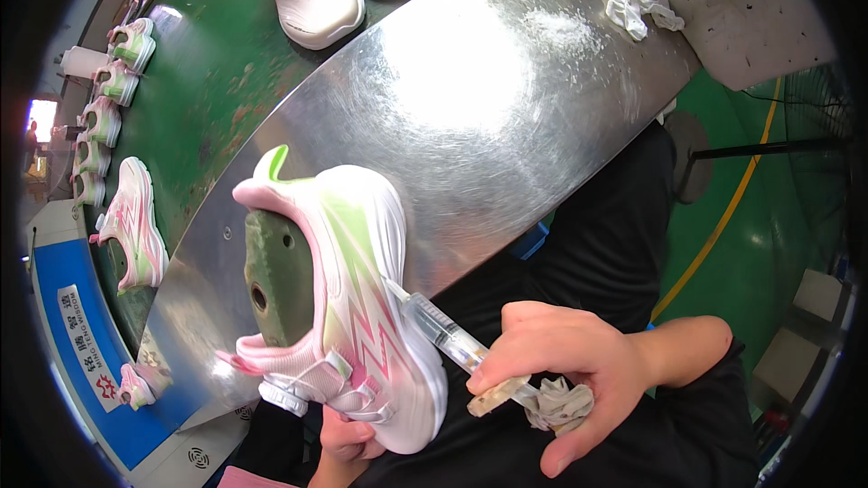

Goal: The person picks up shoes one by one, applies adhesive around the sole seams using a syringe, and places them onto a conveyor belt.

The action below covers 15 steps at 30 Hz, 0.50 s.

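Hanging across the near edge of the metal tabletop (452, 208), toward its left end, the pink-and-green shoe (366, 307) is gripped near the toe by the left hand (345, 438); most of those fingers are hidden, so how tightly they are closed cannot be told. And here, from the right, a clear syringe (445, 330) is held in the curled fingers of the right hand (570, 357), with a crumpled wad (561, 405) bunched in the same grasp. The nozzle (391, 286) is brought right up to the line where upper meets sole, though actual contact cannot be made out. Trouble could well come from that crowded grip: if the wad slips, the plunger might be pushed unevenly and too much let out. Should the shoe be rolled by a loose toe hold, the pale mesh could be smeared or scratched. Should the syringe be jerked, the joint would likely be missed altogether.
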Each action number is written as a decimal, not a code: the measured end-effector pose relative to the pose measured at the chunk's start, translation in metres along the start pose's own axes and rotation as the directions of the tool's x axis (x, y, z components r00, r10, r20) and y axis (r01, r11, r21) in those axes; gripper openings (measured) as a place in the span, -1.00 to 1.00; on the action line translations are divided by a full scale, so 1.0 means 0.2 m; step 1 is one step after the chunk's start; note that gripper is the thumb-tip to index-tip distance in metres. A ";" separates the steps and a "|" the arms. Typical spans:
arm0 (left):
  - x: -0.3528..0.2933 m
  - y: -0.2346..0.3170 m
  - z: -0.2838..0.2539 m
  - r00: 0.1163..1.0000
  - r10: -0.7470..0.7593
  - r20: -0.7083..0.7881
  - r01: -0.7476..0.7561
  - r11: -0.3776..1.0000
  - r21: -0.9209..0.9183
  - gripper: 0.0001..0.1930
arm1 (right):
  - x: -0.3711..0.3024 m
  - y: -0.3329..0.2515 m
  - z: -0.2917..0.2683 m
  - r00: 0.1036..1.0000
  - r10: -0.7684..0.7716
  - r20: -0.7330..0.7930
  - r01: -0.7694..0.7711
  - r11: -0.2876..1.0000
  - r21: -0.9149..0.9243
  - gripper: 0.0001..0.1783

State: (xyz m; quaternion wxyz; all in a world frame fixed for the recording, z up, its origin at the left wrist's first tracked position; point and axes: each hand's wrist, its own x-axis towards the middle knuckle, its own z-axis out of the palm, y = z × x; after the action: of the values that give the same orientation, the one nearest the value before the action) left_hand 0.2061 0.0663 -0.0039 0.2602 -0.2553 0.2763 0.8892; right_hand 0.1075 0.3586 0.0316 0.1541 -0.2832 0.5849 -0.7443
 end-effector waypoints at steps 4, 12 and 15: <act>0.06 -0.04 0.07 1.000 -0.020 0.000 0.020 0.996 0.086 -0.20 | 0.01 -0.04 0.02 0.979 -0.145 -0.145 0.144 0.989 -0.017 -0.41; 0.25 -0.08 0.28 0.984 -0.177 0.028 0.175 0.982 0.068 -0.14 | -0.10 -0.33 -0.08 0.983 0.171 0.072 -0.163 0.981 -0.103 -0.20; 0.35 -0.11 0.34 0.963 -0.170 0.209 0.145 0.981 0.127 -0.16 | -0.16 -0.41 -0.08 0.987 0.154 0.047 -0.148 0.984 -0.102 -0.19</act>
State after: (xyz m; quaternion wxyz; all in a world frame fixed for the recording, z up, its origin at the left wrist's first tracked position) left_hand 0.1474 0.1470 -0.0041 0.3727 -0.1624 0.2735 0.8717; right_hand 0.1315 0.4109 0.1004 0.2118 -0.2654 0.6360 -0.6930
